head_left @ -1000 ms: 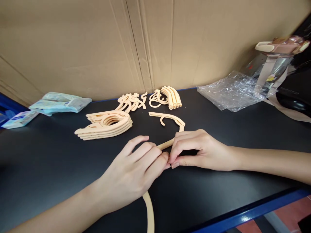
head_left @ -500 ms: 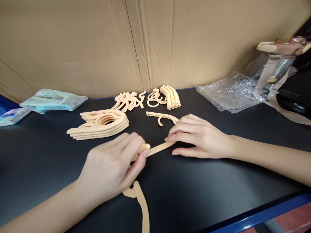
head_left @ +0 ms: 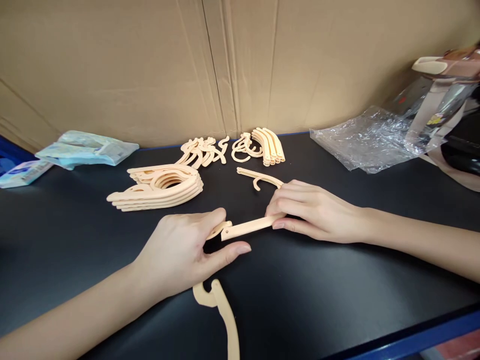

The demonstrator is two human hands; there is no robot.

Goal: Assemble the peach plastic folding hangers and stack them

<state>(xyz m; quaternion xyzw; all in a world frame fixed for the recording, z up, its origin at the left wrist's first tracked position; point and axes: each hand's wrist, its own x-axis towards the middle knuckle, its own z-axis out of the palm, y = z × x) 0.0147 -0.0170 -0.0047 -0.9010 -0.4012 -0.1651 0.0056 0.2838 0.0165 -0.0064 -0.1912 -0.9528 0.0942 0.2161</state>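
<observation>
- Bar held at both ends: left hand closed on one, right hand pinching other.
- Curved piece on worktop, just beside left hand.

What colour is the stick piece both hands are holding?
The hanger piece is plain pale peach, no pattern; the head view shows it.

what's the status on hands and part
Left hand and right hand pinch the straight peach plastic bar. Curved peach plastic piece lies loose beside left hand.
</observation>
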